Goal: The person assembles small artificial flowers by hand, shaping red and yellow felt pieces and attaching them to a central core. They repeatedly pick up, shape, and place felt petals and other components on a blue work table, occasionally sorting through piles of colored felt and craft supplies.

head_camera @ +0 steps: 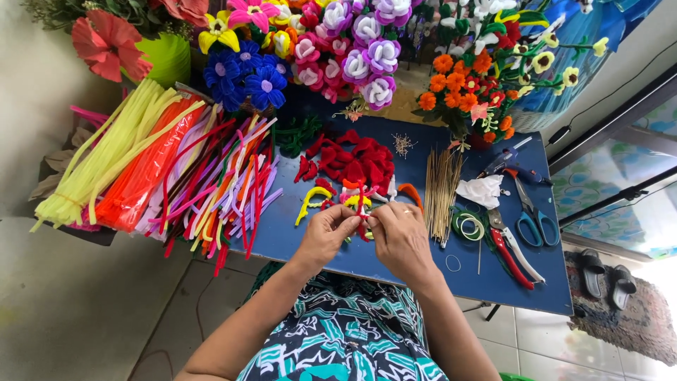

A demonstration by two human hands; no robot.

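Left hand (326, 233) and right hand (400, 236) are drawn together over the blue table (395, 264), fingertips pinched on a small red pipe-cleaner piece (362, 206) held upright between them. Red bent pieces (356, 161) lie just behind. Wooden sticks (441, 190), red-handled pliers (511, 250) and blue scissors (532, 215) lie to the right.

Head view, steeply downward, close over blue table (423, 271).

Bare tabletop (395, 271) before wooden sticks (441, 194)
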